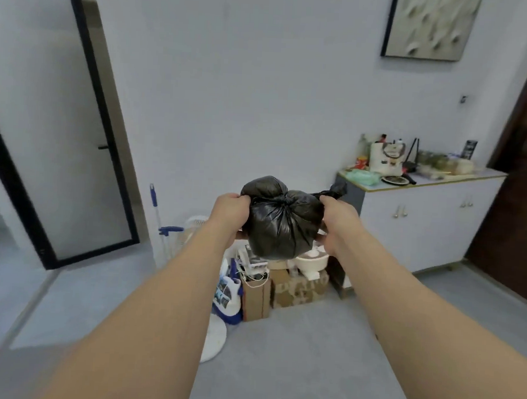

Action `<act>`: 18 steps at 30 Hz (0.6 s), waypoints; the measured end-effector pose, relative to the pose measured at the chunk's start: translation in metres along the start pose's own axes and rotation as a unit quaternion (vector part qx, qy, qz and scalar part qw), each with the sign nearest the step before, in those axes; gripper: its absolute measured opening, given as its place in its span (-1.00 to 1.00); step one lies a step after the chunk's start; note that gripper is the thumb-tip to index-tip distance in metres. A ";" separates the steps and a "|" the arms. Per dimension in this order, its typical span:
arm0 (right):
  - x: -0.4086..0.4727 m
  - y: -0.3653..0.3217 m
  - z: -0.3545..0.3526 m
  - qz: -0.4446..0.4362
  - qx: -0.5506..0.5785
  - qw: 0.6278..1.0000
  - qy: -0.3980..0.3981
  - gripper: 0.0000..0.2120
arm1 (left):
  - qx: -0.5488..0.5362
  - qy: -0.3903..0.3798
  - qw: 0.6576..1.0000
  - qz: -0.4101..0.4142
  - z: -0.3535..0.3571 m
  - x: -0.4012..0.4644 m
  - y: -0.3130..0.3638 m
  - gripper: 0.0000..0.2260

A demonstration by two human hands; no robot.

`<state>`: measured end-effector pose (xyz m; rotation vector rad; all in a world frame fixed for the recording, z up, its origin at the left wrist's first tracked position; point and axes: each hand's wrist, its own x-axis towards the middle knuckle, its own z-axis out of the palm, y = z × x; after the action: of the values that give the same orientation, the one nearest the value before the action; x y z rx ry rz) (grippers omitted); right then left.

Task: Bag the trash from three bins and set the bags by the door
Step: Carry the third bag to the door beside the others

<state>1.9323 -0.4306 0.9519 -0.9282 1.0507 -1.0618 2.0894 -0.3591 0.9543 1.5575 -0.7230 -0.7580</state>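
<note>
A small black trash bag (280, 227), full and gathered into a knot at its top, hangs in the air in front of me at chest height. My left hand (229, 214) grips one twisted end of the bag's neck on the left. On the right, my right hand (335, 223) grips the other twisted end, which sticks out past my fingers. Both arms are stretched forward. No bins are in view.
Cardboard boxes (300, 288), a paper bag (255, 296) and a white-blue plastic bag (228, 298) are piled on the floor against the wall. A cluttered white cabinet (422, 226) stands right, beside a dark wooden door (519, 188). A glass door (60, 146) is left. Grey floor lies open before me.
</note>
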 end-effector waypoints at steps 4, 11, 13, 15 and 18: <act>0.008 -0.027 -0.087 -0.027 0.024 0.995 0.089 -0.84 | 0.008 -0.087 0.996 0.015 0.097 0.001 0.007 -0.84; 0.018 -0.068 -0.254 -0.041 0.070 0.975 0.208 -0.90 | 0.013 -0.214 0.977 0.024 0.273 -0.035 0.016 -0.85; 0.022 -0.079 -0.295 -0.053 0.079 0.967 0.238 -0.84 | 0.018 -0.244 0.969 0.031 0.317 -0.048 0.019 -0.84; 0.026 -0.087 -0.335 -0.055 0.086 0.960 0.262 -0.77 | 0.029 -0.269 0.962 0.037 0.357 -0.060 0.021 -0.84; 0.030 -0.096 -0.390 -0.061 0.092 0.950 0.292 -0.77 | 0.042 -0.306 0.950 0.038 0.415 -0.074 0.023 -0.83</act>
<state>1.5394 -0.5180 0.9411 -0.5363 1.3567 -1.5662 1.7111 -0.5467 0.9449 1.3589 -1.2731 -1.1834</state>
